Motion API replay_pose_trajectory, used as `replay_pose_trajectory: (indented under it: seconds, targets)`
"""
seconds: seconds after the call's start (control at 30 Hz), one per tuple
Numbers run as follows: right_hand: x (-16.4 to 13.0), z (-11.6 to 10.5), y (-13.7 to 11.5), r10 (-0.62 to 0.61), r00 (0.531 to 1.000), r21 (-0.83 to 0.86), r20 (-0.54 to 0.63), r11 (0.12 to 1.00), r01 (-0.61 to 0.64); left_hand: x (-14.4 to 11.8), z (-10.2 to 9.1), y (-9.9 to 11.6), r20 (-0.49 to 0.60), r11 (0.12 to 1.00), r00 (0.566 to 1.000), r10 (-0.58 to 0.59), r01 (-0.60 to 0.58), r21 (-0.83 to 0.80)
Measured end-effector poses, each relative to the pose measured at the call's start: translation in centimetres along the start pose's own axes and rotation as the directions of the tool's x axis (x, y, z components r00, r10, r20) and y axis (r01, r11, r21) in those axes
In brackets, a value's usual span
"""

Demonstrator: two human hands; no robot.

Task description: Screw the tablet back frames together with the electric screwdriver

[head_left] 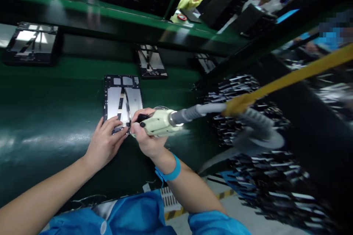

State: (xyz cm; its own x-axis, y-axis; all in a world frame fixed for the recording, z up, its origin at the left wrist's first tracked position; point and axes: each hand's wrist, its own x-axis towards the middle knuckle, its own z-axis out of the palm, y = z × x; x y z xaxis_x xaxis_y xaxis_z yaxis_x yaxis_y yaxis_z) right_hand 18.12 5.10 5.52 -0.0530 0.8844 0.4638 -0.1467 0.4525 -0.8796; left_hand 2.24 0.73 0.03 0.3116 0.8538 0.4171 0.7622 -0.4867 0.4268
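Observation:
A tablet point(114, 99) with its inside exposed lies on the green work surface in front of me. It has a silver plate and dark flex cables crossing its middle. The fingers of my left hand point(103, 141) are stretched out and apart over its lower edge, touching it. Wrapped around a pale green electric screwdriver point(160, 123) is my right hand point(150, 141). The tool is tilted, its front end toward the tablet's lower right corner; fingers hide the tip. A grey cable point(202, 109) leaves the tool's back end.
Other opened tablets point(33, 46) point(151, 61) point(204, 62) lie along the back of the green surface point(55, 106). A yellow strap point(298, 75) holds the cable at right. Beyond it are racks of dark parts point(275, 169). A person in yellow point(190, 2) is behind the green frame.

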Motion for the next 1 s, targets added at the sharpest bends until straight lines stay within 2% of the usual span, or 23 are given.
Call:
replay_pose_trajectory:
  seconds: [0.1,0.17,0.33,0.43,0.5,0.83,1.0]
  targets:
    - [0.2,0.1,-0.2,0.012,1.000,-0.022,0.007,1.000,-0.012,-0.3,0.0,-0.4,-0.001,1.000,1.000,0.003,-0.003,-0.004]
    - [0.3,-0.6,-0.4,0.016,0.999,-0.041,-0.041,0.999,-0.018,-0.4,0.1,-0.7,-0.008,1.000,1.000,0.008,-0.008,0.002]
    - [0.5,-5.5,-0.5,-0.096,0.959,-0.086,-0.267,0.993,0.076,-0.4,0.3,-1.0,0.009,1.000,1.000,0.014,-0.014,0.008]
    - [0.5,-8.0,0.1,-0.095,0.936,-0.177,-0.340,0.984,0.036,-0.4,0.3,-0.8,0.028,1.000,1.000,0.011,-0.011,0.014]
    - [0.4,-8.8,0.5,-0.077,0.930,-0.221,-0.359,0.975,-0.005,-0.3,0.2,-0.7,0.027,1.000,1.000,0.013,-0.013,0.015]
    - [0.6,-9.0,1.4,-0.123,0.916,-0.271,-0.383,0.963,0.016,-0.3,0.1,-0.6,0.024,1.000,1.000,0.009,-0.009,0.008]
    - [0.6,-9.2,1.7,-0.108,0.912,-0.258,-0.395,0.966,0.003,-0.1,0.0,-0.4,0.010,1.000,1.000,0.008,-0.008,0.007]
